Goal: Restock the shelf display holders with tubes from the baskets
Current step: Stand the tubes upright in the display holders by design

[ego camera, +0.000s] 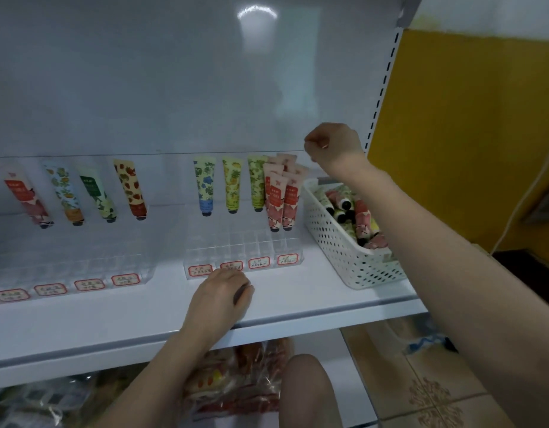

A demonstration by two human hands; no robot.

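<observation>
Two clear display holders stand on the white shelf [298, 307]. The left holder [91, 267] has one tube in each of its back slots. The right holder [245, 245] carries a blue-flowered tube [205, 186], a yellow one [232, 185], a green one [256, 180] and several pink tubes [281, 196] bunched in its right column. A white perforated basket [338, 251] at the shelf's right end holds more tubes. My right hand [332, 146] hovers above and right of the pink tubes, fingers curled, nothing visible in it. My left hand [219, 299] rests on the shelf before the right holder, loosely curled.
Red-framed price labels [259, 262] line the front of both holders. Packaged goods [236, 381] lie on the lower shelf. My knee [307, 390] shows below the shelf edge. A yellow wall [467, 134] and a tiled floor [421, 390] are at the right.
</observation>
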